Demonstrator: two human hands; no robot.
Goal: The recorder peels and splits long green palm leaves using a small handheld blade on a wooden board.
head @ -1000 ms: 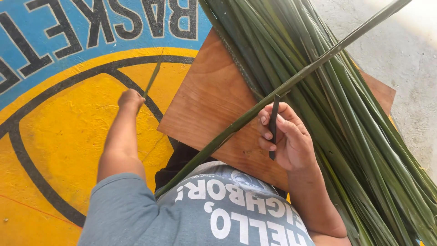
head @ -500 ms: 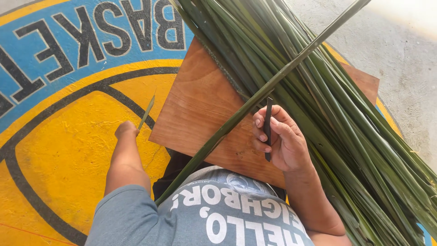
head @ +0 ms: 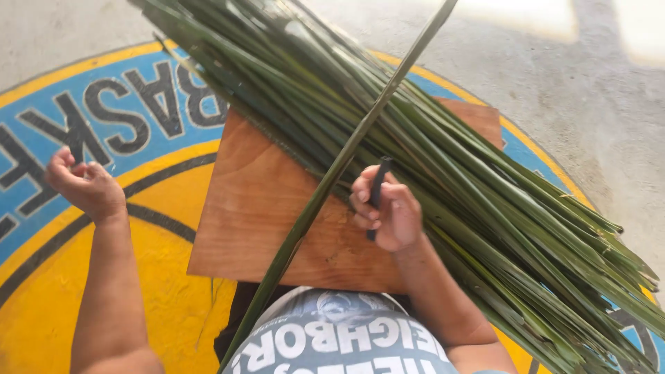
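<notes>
your left hand has lifted off the floor, fingers curled on nothing, your right hand gripping a slim dark tool beside one long flat leaf, smooth wooden board, green leaf bundle, painted concrete floor

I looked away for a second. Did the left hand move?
Yes. The left hand lifted off the yellow floor, away from the wooden board.

A slim dark tool stands upright beside 1 long green leaf (slanting over the wooden board).
</notes>
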